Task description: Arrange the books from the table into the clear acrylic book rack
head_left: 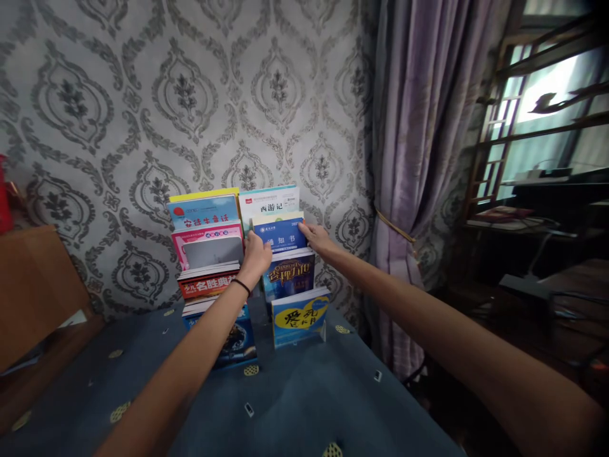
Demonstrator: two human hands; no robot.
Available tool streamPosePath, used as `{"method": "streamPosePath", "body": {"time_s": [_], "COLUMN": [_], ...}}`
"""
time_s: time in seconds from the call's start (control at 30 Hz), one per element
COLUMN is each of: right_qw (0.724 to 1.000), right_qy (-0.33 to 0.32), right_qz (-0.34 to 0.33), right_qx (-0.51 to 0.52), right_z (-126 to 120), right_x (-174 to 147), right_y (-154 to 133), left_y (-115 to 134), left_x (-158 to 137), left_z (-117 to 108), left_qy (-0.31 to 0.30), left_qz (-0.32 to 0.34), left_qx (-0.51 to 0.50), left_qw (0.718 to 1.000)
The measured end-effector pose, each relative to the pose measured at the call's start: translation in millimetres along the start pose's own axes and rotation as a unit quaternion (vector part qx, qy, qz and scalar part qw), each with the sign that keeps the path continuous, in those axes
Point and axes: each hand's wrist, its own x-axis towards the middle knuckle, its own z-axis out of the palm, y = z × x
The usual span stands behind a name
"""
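A blue booklet [285, 233] with white print stands upright in the right-hand row of books, held at its two sides. My left hand [257, 255] is closed on its left edge, and my right hand [314, 236] grips its upper right corner. Behind it rises a white book [269, 202] with black characters. In front are a dark blue book [290, 276] with gold lettering and a blue-and-yellow book [301, 317]. To the left stand a light blue book [204, 211], a pink book [179, 246], a red book [202, 289] and a dark blue book [247, 339], partly behind my left forearm.
The books stand on a table with a dark blue patterned cloth [295, 406], close to the patterned wall [214, 95]. A purple curtain [404, 158] hangs at right. A brown box-like object [40, 292] is at far left, and dark furniture [561, 216] at far right.
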Motion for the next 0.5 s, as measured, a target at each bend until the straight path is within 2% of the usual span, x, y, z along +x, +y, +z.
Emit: {"method": "streamPosePath", "body": {"time_s": [0.2,0.5], "right_qw": [0.999,0.994], "right_qy": [0.013,0.049], "right_qz": [0.005,0.016], "right_qx": [-0.047,-0.093], "right_z": [0,-5], "right_x": [-3,-13], "right_y": [-10,-21], "left_y": [10,13], "left_x": [-5,-30], "left_z": [2,4], "left_qy": [-0.006,-0.025], "left_qz": [-0.061,-0.067], "left_qx": [0.020,0.027], "left_qw": [0.998,0.997]}}
